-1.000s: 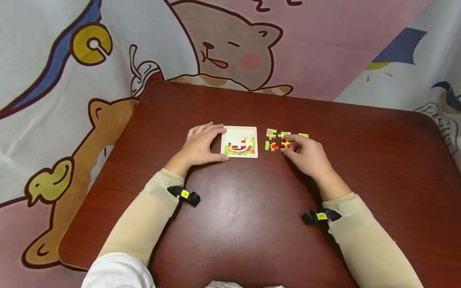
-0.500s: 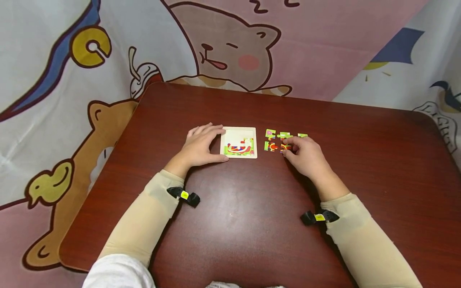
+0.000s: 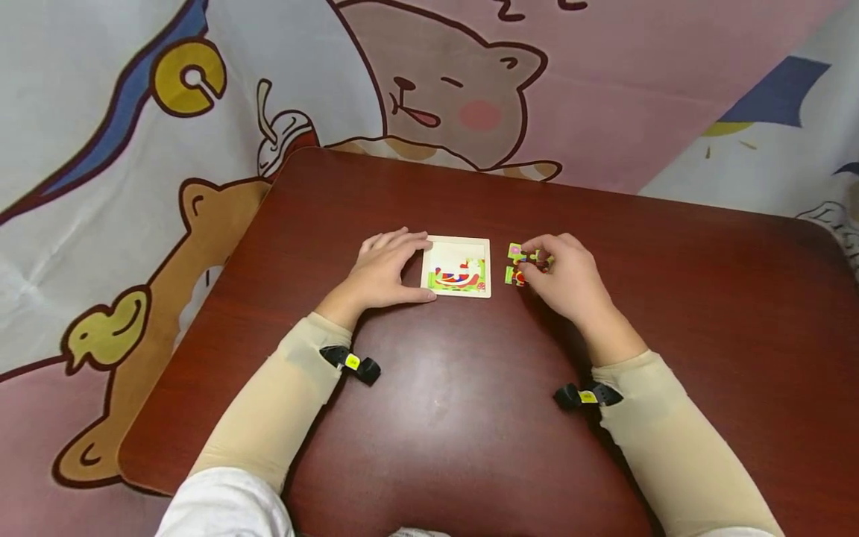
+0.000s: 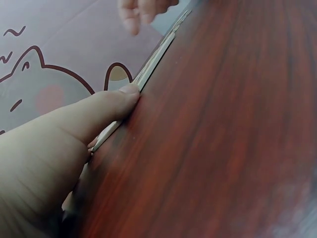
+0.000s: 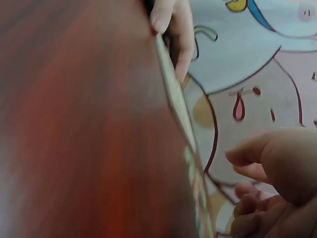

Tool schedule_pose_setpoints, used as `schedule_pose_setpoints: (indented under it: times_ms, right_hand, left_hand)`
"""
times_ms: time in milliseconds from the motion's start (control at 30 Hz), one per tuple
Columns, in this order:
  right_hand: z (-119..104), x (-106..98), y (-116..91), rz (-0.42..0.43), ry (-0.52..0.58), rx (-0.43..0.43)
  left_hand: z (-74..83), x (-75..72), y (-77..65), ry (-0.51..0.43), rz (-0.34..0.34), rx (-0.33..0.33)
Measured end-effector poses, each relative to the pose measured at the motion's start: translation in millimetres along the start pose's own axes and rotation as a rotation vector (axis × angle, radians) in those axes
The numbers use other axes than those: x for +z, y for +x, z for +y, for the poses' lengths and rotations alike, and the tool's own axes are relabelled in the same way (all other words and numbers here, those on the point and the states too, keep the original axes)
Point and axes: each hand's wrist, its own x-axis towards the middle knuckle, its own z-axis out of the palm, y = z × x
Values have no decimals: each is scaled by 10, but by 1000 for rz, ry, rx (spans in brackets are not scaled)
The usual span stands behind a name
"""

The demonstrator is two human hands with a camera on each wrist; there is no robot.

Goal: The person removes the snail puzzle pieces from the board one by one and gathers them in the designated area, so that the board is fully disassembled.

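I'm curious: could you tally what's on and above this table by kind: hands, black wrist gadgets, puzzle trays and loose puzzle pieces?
Hands: 2 (left hand, right hand)
Black wrist gadgets: 2
Puzzle tray: 1
Loose puzzle pieces: at least 2; the right hand hides part of the group
Total: at least 7

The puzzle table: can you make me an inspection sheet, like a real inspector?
Surface: reddish-brown table, shiny.
Job's things: puzzle tray, partly filled, pale base showing on the far side; loose pieces lie to its right.
Clutter: nothing seen.
Hands: left hand holds the tray's left side; right hand is over the loose pieces; whether it pinches one, I can't tell.
Cables: nothing seen.
Surroundings: cartoon-printed cloth behind the table.
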Motion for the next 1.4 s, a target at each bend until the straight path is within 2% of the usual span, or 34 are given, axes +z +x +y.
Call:
schedule_pose_setpoints:
  times_ms: [67,300,433,567,667,833,1400]
  right_hand:
    - [-86,35,79,-60,6,-12]
    - [-338,136,326,-409,-83,-27]
    - [-435,160,486,-529,-113,-50]
    - [-489,174,609,-614,-130,-31]
    - [-511,178,651,-647,-153,14]
    - [-546,177,687,-654,-171,96]
    - [-617,243,784,-669,-159,70]
  left_hand:
    - [23,1,13,-5,5,7]
    - [93,43,46,-24,-23,16]
    - [95,56,35,-17,-26,3]
    - [93,54,34,-20,-19,11]
    - [92,49,40,-17,-17,19]
    - [87,32,42,-8,-6,16]
    - [-10,-10,-2,-5,8,-8]
